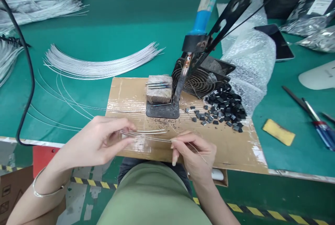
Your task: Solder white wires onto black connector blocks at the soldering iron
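Note:
My left hand (104, 141) is closed on thin wires (151, 137) above the cardboard; several of their ends stick out to the right past its fingertips. My right hand (195, 150) pinches the right ends of two of these wires between thumb and forefinger. One very thin strand curves past the right fingers toward the wrist. Behind the hands a soldering iron with a blue handle (209, 1) is held tilted, its metal tip end down by a grey block (159, 94). Short metal pieces lie on that block, which rests on a black plate (162, 110).
Small black pieces (227, 108) are heaped at the right beside a round fan grille (195, 80). Bubble wrap (251, 57), a yellow sponge (278, 132) and a screwdriver (320, 127) lie further right. A fanned wire bundle (102, 66) lies back left. A black cable (28, 64) hangs left.

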### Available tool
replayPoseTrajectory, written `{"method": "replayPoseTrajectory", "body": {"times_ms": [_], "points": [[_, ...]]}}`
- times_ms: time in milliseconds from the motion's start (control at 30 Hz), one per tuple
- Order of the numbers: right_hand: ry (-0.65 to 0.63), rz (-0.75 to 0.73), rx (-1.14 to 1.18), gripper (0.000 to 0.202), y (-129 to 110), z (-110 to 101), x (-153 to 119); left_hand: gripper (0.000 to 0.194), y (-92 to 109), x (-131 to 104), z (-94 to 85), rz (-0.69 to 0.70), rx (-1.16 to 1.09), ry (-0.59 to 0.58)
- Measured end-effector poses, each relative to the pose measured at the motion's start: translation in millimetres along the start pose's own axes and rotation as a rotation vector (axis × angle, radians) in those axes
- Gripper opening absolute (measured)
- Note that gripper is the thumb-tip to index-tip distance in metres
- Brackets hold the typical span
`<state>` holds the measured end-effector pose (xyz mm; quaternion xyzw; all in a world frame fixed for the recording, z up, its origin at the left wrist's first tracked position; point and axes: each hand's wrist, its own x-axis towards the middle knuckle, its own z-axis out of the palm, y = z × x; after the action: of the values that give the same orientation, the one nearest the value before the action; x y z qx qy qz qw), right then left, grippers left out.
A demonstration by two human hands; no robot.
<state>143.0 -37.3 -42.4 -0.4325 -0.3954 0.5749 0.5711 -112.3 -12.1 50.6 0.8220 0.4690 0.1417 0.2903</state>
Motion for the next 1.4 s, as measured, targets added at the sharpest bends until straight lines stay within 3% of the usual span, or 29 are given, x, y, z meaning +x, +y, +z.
{"method": "replayPoseTrajectory", "body": {"times_ms": [100,200,367,500,600,867,1000,1400], "points": [[0.027,-0.031,-0.080,0.012,0,5,-4,0.022,21,7,25.5,-0.009,0.034,0.062],[0.044,-0.045,-0.149,0.010,-1,9,-7,0.016,37,18,52.7,0.015,0.008,0.117],[0.118,-0.084,-0.248,0.013,2,8,-6,0.015,42,28,75.8,-0.005,-0.062,0.229],[0.149,-0.111,-0.276,0.011,7,8,-2,0.010,41,29,77.8,-0.038,-0.050,0.268],[0.161,-0.091,-0.220,0.011,9,10,-1,0.010,41,31,75.0,-0.107,-0.040,0.216],[0.055,-0.013,-0.086,0.016,3,3,2,0.017,27,39,67.1,-0.363,-0.499,0.047],[0.036,-0.005,-0.100,0.016,1,4,4,0.019,28,40,63.8,-0.378,-0.613,0.028],[0.031,-0.008,-0.065,0.014,3,5,3,0.017,31,44,62.1,-0.335,-0.563,0.054]]}}
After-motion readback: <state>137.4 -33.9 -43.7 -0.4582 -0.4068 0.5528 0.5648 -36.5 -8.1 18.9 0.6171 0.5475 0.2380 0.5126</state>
